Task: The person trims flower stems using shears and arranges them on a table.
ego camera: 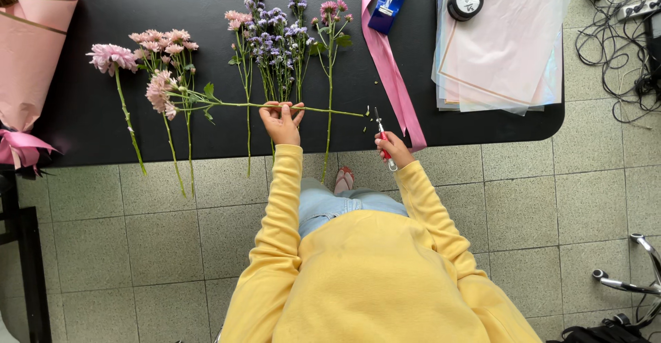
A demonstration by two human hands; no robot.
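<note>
Hands trimming a pink flower stem at the edge of a black surface (103, 130)

The left hand (282, 124) is closed around a long flower stem (317, 110) lying crosswise, its pink bloom (160, 92) toward 9 o'clock. The right hand (394, 149) grips small red-handled scissors (383, 135), blades pointing to 12 o'clock just beside the cut end. More pink and purple flowers (275, 33) lie at 12 o'clock; a pink ribbon (392, 81) runs at 1 o'clock.
</note>
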